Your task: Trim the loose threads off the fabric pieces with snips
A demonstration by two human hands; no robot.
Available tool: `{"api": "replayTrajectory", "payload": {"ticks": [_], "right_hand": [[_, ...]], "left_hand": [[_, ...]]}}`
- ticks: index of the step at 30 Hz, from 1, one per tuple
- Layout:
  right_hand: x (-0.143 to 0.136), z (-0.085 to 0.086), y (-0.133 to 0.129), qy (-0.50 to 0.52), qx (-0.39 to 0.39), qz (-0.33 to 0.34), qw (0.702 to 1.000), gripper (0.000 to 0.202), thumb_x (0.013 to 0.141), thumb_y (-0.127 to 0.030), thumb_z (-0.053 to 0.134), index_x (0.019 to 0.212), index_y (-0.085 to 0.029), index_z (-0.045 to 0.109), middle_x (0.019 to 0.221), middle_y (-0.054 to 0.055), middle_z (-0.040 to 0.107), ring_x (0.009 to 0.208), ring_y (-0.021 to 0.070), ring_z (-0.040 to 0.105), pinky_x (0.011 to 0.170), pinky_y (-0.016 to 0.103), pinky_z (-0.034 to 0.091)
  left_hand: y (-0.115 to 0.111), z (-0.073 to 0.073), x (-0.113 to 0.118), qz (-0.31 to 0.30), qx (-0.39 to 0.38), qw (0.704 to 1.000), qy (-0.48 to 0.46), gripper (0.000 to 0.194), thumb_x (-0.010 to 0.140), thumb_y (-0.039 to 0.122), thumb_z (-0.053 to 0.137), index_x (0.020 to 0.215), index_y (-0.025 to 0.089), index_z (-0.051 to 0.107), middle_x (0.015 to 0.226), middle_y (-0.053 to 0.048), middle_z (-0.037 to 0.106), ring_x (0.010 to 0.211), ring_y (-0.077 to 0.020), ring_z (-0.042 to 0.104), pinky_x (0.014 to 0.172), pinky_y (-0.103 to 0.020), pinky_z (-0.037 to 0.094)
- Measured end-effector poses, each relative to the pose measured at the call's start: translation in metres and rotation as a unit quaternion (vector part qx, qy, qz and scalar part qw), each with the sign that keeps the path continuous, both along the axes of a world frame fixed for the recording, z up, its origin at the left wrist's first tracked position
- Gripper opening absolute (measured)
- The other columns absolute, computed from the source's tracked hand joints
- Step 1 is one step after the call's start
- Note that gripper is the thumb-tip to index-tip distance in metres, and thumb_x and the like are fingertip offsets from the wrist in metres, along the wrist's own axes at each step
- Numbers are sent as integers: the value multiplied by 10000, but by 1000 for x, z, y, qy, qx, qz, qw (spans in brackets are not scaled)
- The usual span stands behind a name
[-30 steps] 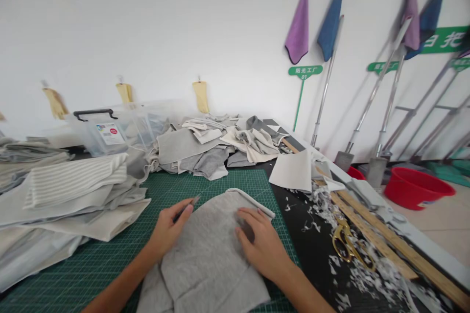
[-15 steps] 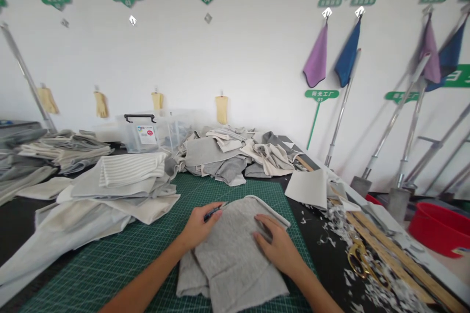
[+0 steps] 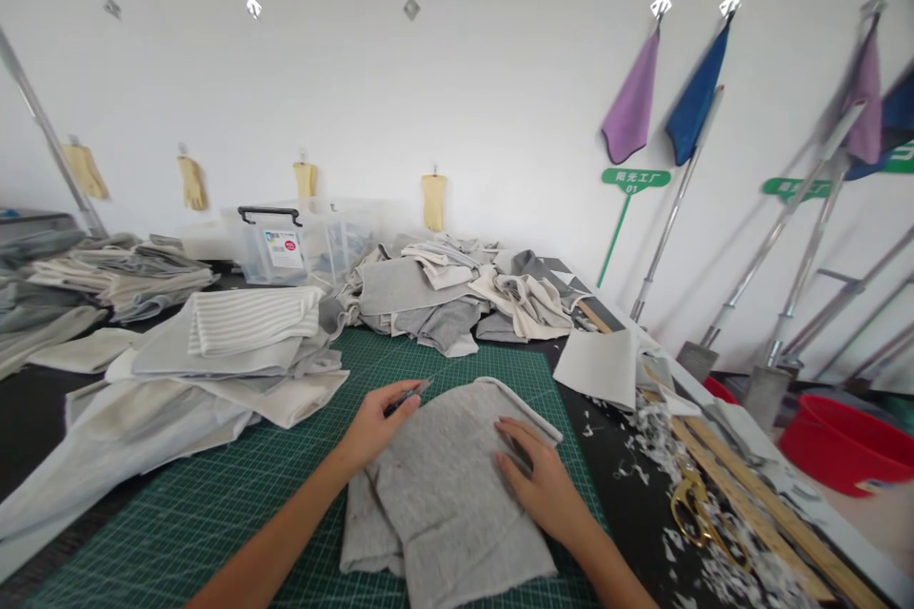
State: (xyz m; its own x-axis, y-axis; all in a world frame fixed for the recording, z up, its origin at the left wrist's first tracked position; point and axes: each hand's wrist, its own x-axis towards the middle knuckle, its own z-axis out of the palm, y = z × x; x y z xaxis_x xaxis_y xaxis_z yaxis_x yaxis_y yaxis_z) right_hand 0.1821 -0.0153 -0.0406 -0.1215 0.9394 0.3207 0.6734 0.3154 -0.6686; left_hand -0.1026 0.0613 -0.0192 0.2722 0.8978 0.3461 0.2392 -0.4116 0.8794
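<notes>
A grey knit cloth (image 3: 457, 495), folded in layers, lies on the green cutting mat (image 3: 235, 504) in front of me. My left hand (image 3: 382, 414) is closed around small thread snips (image 3: 421, 388), as far as their dark handle and pointed metal tip show. It is at the cloth's upper left edge. On the right part of the cloth rests my right hand (image 3: 532, 466), its fingers apart and thumb spread, with nothing held. The cloth's far right edge has a rolled hem.
Left of the mat is a pile of white and grey cloths (image 3: 235, 352). More cloths (image 3: 421, 290) are heaped at the back beside a clear plastic box (image 3: 275, 252). On the right lie gold-handled scissors (image 3: 692, 509), wooden strips (image 3: 764, 514) and scattered lint (image 3: 657, 433).
My left hand has moved slightly left, away from the cloth's edge, and the snips' tip shows more. The right hand stays on the cloth. The camera view has shifted a little.
</notes>
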Motion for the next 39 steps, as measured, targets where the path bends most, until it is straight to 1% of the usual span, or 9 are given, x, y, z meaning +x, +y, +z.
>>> {"api": "replayTrajectory", "payload": {"ticks": [5, 10, 15, 19, 21, 26, 30, 34, 39], "right_hand": [[0, 1, 1, 0, 7, 7, 1000, 380, 877, -324, 540, 1230, -207, 619, 1333, 95, 573, 1248, 246, 520, 1114, 461, 362], [1, 2, 2, -31, 6, 11, 999, 383, 890, -334, 522, 1241, -206, 606, 1343, 96, 564, 1258, 246, 511, 1120, 468, 354], [1, 2, 2, -52, 1, 12, 999, 385, 905, -349, 505, 1250, -201, 590, 1348, 96, 558, 1271, 239, 498, 1126, 457, 352], [2, 1, 3, -63, 0, 15, 998, 402, 915, -370, 494, 1271, -201, 568, 1357, 99, 550, 1281, 243, 488, 1126, 463, 353], [3, 0, 4, -66, 2, 16, 998, 405, 916, -381, 494, 1272, -202, 564, 1361, 102, 545, 1279, 248, 490, 1120, 468, 360], [3, 1, 5, -65, 9, 24, 998, 397, 909, -380, 508, 1264, -216, 574, 1356, 94, 552, 1268, 248, 501, 1117, 464, 362], [2, 3, 5, -65, 10, 23, 998, 394, 905, -376, 517, 1256, -209, 584, 1339, 97, 566, 1252, 247, 515, 1104, 453, 375], [2, 6, 4, -58, 18, 34, 998, 391, 897, -376, 537, 1249, -212, 584, 1318, 97, 581, 1227, 249, 533, 1081, 452, 395], [1, 8, 1, -59, 27, 39, 997, 373, 892, -354, 549, 1241, -228, 584, 1300, 88, 593, 1213, 244, 543, 1070, 442, 404]], "left_hand": [[-2, 4, -2, -25, -13, 998, 52, 422, 848, 463, 607, 1117, 151, 695, 1134, -103, 705, 1024, -250, 649, 935, -377, 492], [-8, 22, -13, -52, -10, 994, 93, 379, 889, 483, 541, 939, 175, 756, 917, -46, 742, 876, -213, 646, 804, -293, 480], [-13, 35, -25, -73, -23, 993, 93, 496, 945, 517, 413, 1212, 176, 655, 886, -27, 706, 773, -166, 600, 671, -234, 448], [-15, 36, -26, -107, -15, 982, 153, 514, 972, 511, 345, 1204, 182, 663, 700, -1, 647, 636, -138, 545, 570, -205, 383], [-15, 36, -24, -115, 1, 978, 176, 473, 978, 486, 348, 1180, 217, 681, 717, 3, 676, 655, -145, 572, 603, -210, 398], [-16, 31, -17, -155, 35, 973, 165, 333, 916, 417, 521, 1109, 230, 717, 1045, -19, 741, 923, -209, 672, 825, -261, 472], [-17, 29, -13, -171, 28, 971, 162, 311, 901, 398, 543, 1027, 198, 745, 995, -33, 753, 883, -208, 690, 795, -264, 494], [-15, 30, -16, -185, -2, 975, 125, 336, 879, 403, 577, 1074, 175, 727, 1069, -56, 734, 966, -211, 674, 846, -277, 496], [-8, 21, -19, -178, -35, 976, 119, 372, 811, 428, 660, 1077, 178, 728, 1076, -67, 731, 926, -210, 684, 806, -280, 520]]}}
